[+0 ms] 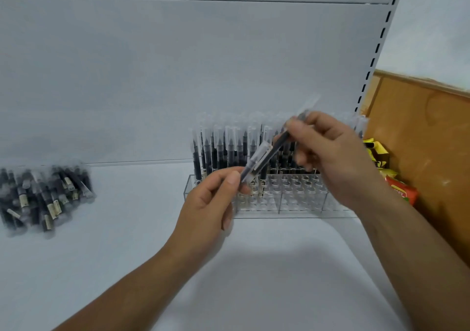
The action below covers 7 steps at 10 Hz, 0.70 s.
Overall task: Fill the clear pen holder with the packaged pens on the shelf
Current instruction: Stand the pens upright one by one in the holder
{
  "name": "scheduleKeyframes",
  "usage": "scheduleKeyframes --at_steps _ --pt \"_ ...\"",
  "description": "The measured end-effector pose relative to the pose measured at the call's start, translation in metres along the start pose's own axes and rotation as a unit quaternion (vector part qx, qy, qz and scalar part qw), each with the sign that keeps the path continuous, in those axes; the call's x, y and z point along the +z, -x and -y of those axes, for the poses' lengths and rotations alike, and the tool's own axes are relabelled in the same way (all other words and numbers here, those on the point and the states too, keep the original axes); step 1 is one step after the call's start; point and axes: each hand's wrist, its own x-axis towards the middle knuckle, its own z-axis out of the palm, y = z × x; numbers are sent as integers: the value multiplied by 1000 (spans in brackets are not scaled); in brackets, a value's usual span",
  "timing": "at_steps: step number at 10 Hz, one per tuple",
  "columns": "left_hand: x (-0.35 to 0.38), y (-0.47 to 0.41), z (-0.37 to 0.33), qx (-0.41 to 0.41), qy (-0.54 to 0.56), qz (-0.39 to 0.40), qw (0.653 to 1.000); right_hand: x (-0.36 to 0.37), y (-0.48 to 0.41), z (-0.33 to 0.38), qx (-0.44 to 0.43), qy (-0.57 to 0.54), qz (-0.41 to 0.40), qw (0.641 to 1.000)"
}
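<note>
I hold one pen in front of the clear pen holder. My left hand pinches its bottom end, my right hand pinches its top. The pile of packaged pens lies far left of the holder.

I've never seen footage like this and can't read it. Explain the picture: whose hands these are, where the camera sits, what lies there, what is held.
No machine here: a person works with bare hands, and the one picture comes from a camera worn on their head, looking forward and down. So the two arms entering from below are the wearer's own. The surface is a white shelf. At its left lies a heap of wrapped pens. Right of the middle stands a clear pen holder, back rows full of upright pens, some front holes empty. Both hands hold one pen, tilted, before the holder: the left hand has its grip on the lower end, the right hand on the upper. Coloured packets lie at far right.
</note>
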Motion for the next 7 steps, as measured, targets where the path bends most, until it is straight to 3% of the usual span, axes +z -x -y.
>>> scheduleKeyframes --at_steps 1,2,4,7 --pt "-1 0 0 4 -7 -2 1000 -8 -5 0 -36 -13 -114 993" --pt "0 0 2 7 -3 0 1000 -10 -7 -5 -81 63 -159 982" --pt "0 0 2 9 -3 8 1000 -5 -9 -19 -112 211 -127 963" --pt "0 -1 4 10 -4 11 1000 -1 -10 -24 -111 231 -113 960"
